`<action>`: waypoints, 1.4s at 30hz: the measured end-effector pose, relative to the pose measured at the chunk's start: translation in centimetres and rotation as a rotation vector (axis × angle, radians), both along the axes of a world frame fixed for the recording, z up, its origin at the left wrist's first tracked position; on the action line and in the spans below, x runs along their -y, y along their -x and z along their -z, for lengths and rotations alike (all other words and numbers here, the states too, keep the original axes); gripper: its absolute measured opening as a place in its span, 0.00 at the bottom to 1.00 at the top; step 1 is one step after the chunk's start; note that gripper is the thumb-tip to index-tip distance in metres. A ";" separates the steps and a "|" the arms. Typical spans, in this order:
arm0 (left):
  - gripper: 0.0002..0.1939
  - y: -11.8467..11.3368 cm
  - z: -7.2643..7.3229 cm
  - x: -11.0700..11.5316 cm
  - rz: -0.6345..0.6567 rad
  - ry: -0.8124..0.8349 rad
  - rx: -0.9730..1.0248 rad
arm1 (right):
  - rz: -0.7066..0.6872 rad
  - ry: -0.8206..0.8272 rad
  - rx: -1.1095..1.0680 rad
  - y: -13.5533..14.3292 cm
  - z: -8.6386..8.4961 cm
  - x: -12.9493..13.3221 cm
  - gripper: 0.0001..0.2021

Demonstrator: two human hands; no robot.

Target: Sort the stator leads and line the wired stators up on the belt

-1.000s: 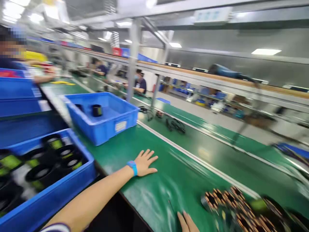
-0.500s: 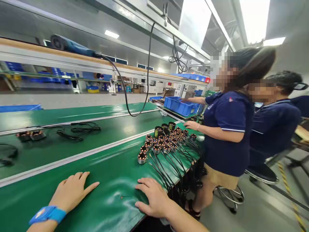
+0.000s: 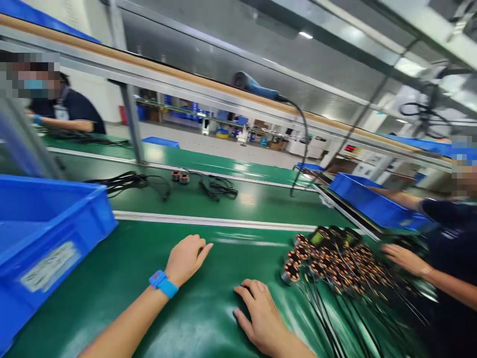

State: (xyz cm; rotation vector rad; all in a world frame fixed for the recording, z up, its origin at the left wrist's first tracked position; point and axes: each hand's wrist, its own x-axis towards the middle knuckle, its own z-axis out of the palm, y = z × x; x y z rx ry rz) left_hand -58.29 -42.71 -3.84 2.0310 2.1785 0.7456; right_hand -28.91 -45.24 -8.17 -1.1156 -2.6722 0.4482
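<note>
My left hand (image 3: 185,258), with a blue wristband, rests on the green bench mat (image 3: 112,278) with its fingers loosely curled and nothing in it. My right hand (image 3: 259,313) lies flat on the mat close by, fingers spread, holding nothing. Just right of my right hand sits a cluster of several copper-wound motor stators (image 3: 331,261) with black leads trailing toward the bench's near edge. A co-worker's hand (image 3: 402,258) touches the far side of that cluster.
A blue bin (image 3: 44,233) stands at the left on the mat. Beyond a white strip, a green conveyor (image 3: 261,199) carries black cables and two stators (image 3: 179,176). Another blue tray (image 3: 368,204) sits at the right. A cabled tool (image 3: 257,87) lies on the shelf above. A masked person works at far left.
The view has swung back to the left, bringing the blue bin in. My left fingers have curled in. Both hands stay on the mat. The co-worker is now mostly out of view.
</note>
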 end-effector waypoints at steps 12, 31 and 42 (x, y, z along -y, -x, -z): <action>0.20 10.2 2.4 -6.1 -0.173 0.026 0.054 | 0.091 -0.129 0.057 13.1 -3.9 -19.5 0.20; 0.37 20.7 1.6 -32.6 -0.338 0.260 -0.166 | 0.432 -0.062 0.133 21.1 -3.5 -40.5 0.38; 0.34 19.6 2.1 -37.2 -0.299 0.295 -0.190 | 0.333 -0.056 0.279 21.7 -4.5 -41.5 0.27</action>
